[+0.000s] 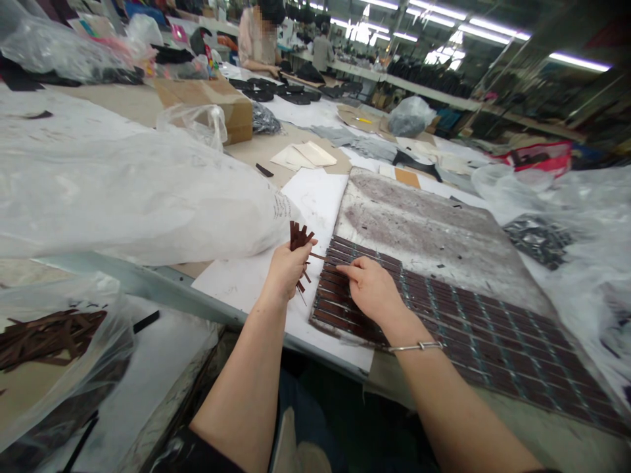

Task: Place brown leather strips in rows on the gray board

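Left hand (286, 268) is wrapped round a bunch of brown strips (299, 237); a light grip should free 1 cleanly. Just rightward, the right hand (371, 284), half curled, is over rows of strips (456, 315); whether it pinches 1, I cannot tell.

Both hands (287, 270) (373, 288) at brown strips (298, 238)
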`<state>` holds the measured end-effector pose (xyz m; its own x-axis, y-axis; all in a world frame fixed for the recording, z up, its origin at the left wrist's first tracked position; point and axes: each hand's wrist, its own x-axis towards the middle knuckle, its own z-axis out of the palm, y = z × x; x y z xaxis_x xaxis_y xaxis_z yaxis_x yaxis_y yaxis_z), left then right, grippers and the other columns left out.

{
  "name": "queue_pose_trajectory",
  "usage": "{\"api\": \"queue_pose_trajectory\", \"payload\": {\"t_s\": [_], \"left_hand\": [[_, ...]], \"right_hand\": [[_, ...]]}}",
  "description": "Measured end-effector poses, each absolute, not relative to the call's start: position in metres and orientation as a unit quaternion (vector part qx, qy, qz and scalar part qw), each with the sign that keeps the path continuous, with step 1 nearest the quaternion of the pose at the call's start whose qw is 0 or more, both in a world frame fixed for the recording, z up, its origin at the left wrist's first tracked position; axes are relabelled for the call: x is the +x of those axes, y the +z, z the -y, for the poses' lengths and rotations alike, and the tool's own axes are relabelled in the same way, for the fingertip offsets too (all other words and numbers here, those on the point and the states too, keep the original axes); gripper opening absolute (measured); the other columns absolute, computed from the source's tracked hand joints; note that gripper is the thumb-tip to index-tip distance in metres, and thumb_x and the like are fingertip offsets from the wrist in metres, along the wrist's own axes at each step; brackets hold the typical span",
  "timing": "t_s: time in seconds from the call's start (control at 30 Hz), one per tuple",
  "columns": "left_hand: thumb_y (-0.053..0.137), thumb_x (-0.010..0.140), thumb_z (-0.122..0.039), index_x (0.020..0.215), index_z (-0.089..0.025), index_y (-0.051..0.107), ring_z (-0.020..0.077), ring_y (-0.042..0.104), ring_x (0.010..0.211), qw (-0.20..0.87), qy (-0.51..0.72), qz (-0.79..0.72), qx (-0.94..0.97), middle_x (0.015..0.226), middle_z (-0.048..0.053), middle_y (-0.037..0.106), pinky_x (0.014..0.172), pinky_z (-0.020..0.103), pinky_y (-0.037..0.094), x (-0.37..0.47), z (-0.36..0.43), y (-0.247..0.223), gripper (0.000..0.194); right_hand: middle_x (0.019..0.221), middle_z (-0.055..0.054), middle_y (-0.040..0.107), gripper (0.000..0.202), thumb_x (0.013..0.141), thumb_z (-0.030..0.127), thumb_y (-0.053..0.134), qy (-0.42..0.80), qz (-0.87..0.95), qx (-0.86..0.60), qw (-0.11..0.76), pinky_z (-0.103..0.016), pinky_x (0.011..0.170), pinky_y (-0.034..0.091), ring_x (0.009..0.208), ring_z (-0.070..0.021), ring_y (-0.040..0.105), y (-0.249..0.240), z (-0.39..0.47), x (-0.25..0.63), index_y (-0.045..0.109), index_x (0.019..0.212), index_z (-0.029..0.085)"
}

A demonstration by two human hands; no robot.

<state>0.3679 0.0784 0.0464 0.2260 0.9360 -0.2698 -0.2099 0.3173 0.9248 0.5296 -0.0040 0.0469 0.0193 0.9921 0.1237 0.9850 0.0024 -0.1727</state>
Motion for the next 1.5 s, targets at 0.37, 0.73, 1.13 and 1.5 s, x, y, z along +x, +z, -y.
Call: {"api": "queue_pose_trajectory", "payload": {"t_s": [0.37, 0.73, 1.13, 1.5], "left_hand": [[0.063, 0.068, -0.027, 0.094, -0.012, 0.068, 0.0060, 0.032, 0.049, 0.668, 0.420, -0.454, 0.412, 0.055, -0.005, 0.041, 0.048, 0.021, 0.027, 0.369, -0.078, 0.046, 0.030], [0.064, 0.069, -0.030, 0.094, -0.011, 0.068, 0.0058, 0.032, 0.047, 0.671, 0.384, -0.450, 0.448, 0.054, -0.006, 0.044, 0.049, 0.022, 0.027, 0.374, -0.075, 0.046, 0.031], [0.068, 0.069, -0.032, 0.095, -0.011, 0.066, 0.0074, 0.042, 0.050, 0.735, 0.342, -0.370, 0.453, 0.057, -0.005, 0.050, 0.050, 0.022, 0.031, 0.386, -0.072, 0.046, 0.034], [0.064, 0.069, -0.039, 0.083, -0.014, 0.069, 0.0117, 0.042, 0.056, 0.549, 0.400, -0.496, 0.540, 0.055, -0.003, 0.049, 0.055, 0.024, 0.032, 0.382, -0.091, 0.024, 0.029]], "right_hand": [[0.104, -0.006, 0.058, 0.040, 0.090, 0.018, 0.040, -0.007, 0.699, -0.715, 0.010, -0.037, 0.079, 0.029, 0.096, -0.0220, 0.047, 0.050, 0.003, 0.517, 0.064, 0.117, 0.035], [0.109, -0.005, 0.064, 0.037, 0.090, 0.021, 0.041, 0.069, 0.656, -0.731, 0.172, -0.032, 0.089, 0.040, 0.101, -0.0188, 0.055, 0.047, 0.003, 0.522, 0.063, 0.120, 0.025], [0.066, 0.000, 0.065, 0.035, 0.079, 0.051, 0.055, 0.315, 0.523, -0.721, 0.328, -0.023, 0.053, 0.039, 0.056, -0.0108, 0.053, 0.047, -0.013, 0.526, 0.070, 0.080, 0.019], [0.062, 0.002, 0.064, 0.027, 0.072, 0.045, 0.060, 0.269, 0.494, -0.764, 0.317, -0.025, 0.055, 0.040, 0.055, -0.0118, 0.054, 0.037, -0.026, 0.548, 0.071, 0.078, 0.020]]}}
